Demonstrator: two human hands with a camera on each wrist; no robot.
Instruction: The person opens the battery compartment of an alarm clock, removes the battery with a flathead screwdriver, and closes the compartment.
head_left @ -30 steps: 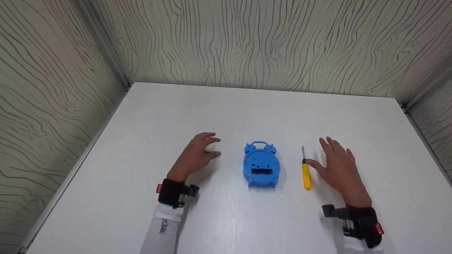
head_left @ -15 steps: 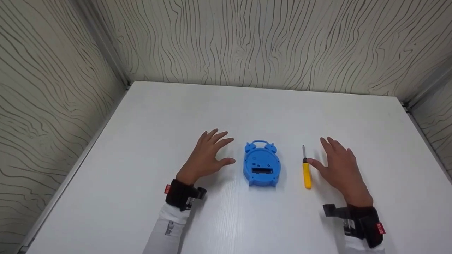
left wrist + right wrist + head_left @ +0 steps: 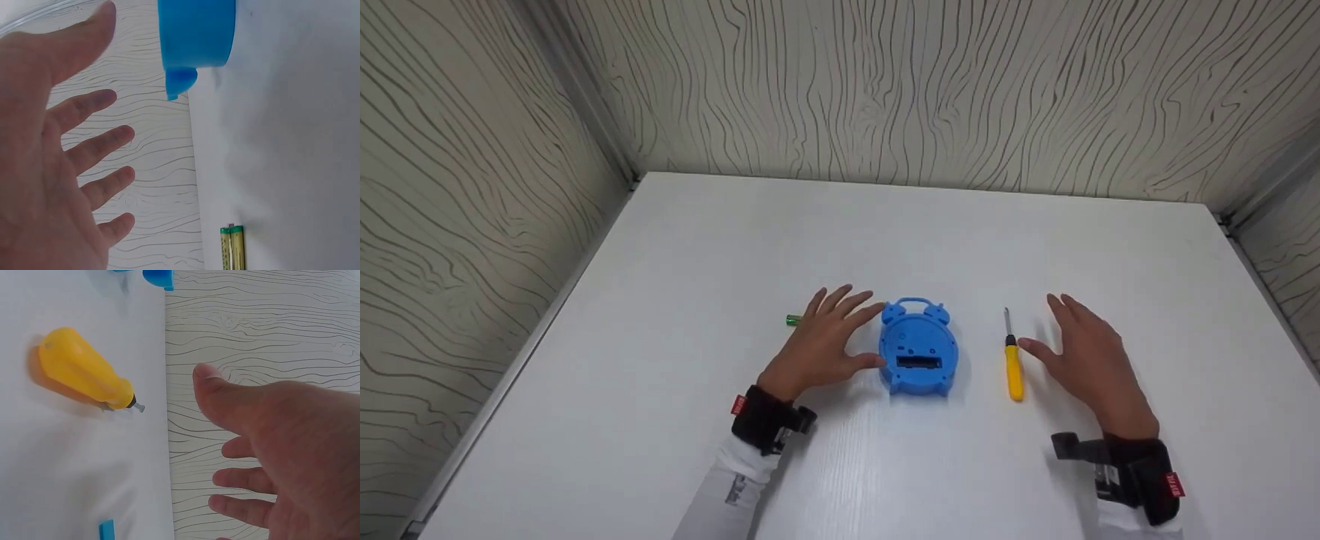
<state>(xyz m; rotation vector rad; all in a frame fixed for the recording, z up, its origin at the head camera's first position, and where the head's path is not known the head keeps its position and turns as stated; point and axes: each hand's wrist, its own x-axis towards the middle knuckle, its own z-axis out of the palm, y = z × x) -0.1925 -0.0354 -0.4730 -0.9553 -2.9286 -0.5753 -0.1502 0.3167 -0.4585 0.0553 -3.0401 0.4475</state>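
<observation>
A blue alarm clock [image 3: 919, 337] lies on its face on the white table, its back up and its dark battery slot uncovered. My left hand [image 3: 821, 345], fingers spread, hovers at the clock's left side; thumb and index tip overlap its edge in the head view. Two green-and-gold batteries [image 3: 232, 247] lie side by side below that hand, mostly covered by it in the head view. Right of the clock lies a yellow-handled screwdriver [image 3: 1014, 371], tip pointing away. Beside it my right hand [image 3: 1091, 364] is held with fingers extended, the thumb near the screwdriver's collar, holding nothing.
A small blue piece [image 3: 107, 530] lies on the table in the right wrist view, hidden by the right hand in the head view. Patterned wall panels [image 3: 870, 90] stand behind the table [image 3: 885, 232] and along both sides.
My left hand has moved right to the clock's edge, its fingers spreading; the green end of a battery now shows behind it. My right hand has barely moved. Clock and screwdriver stay put.
</observation>
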